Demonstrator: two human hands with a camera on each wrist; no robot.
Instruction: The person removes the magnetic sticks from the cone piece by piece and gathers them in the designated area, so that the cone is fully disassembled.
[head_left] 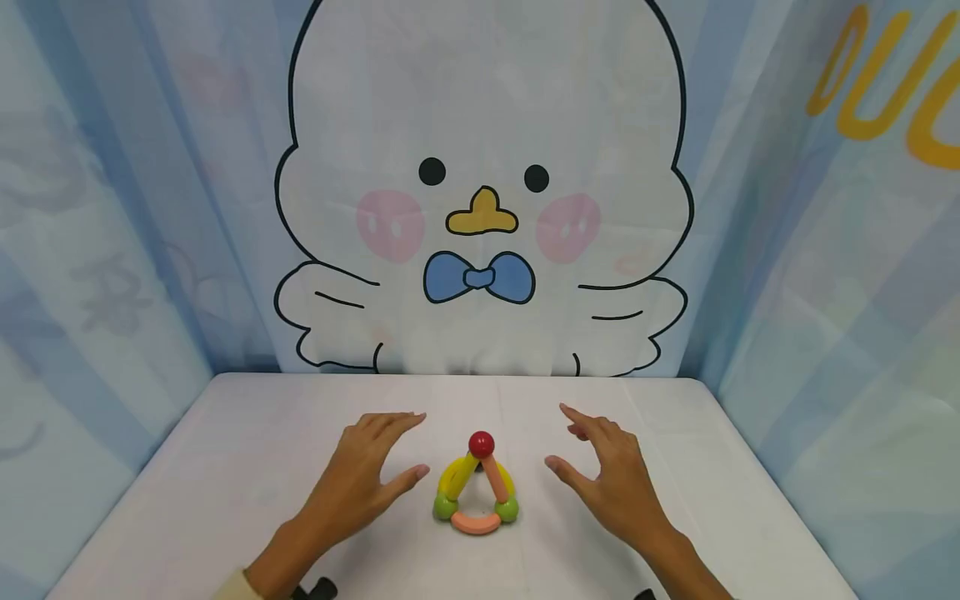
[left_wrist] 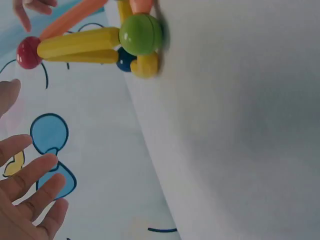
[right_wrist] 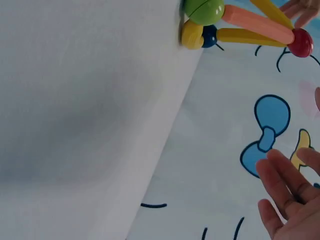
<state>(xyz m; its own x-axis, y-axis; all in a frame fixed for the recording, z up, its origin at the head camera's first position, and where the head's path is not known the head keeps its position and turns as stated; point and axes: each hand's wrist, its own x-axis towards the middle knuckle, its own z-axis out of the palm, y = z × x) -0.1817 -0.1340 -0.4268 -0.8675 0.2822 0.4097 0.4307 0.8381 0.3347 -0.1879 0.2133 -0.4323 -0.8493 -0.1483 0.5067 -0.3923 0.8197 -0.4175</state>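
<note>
A small pyramid of toy rods and balls (head_left: 476, 522) stands on the white table, between the two hands and apart from both. Its top is a red ball (head_left: 482, 443), from which yellow and orange rods slope down. Green balls (left_wrist: 141, 34) sit at two lower corners, and a dark blue ball (right_wrist: 209, 36) shows at a third. Curved yellow and orange pieces link the base. To the left of the pyramid, the left hand (head_left: 367, 467) hovers with fingers spread and thumb apart. On the other side, the right hand (head_left: 618, 475) is likewise spread, holding nothing.
The white table (head_left: 300, 408) has rounded far corners. Behind it hangs a pale curtain (head_left: 480, 100) printed with a duck in a blue bow tie, and blue-white curtains (head_left: 97, 250) close in both sides. Small black objects (head_left: 324, 588) show at the near edge below the wrists.
</note>
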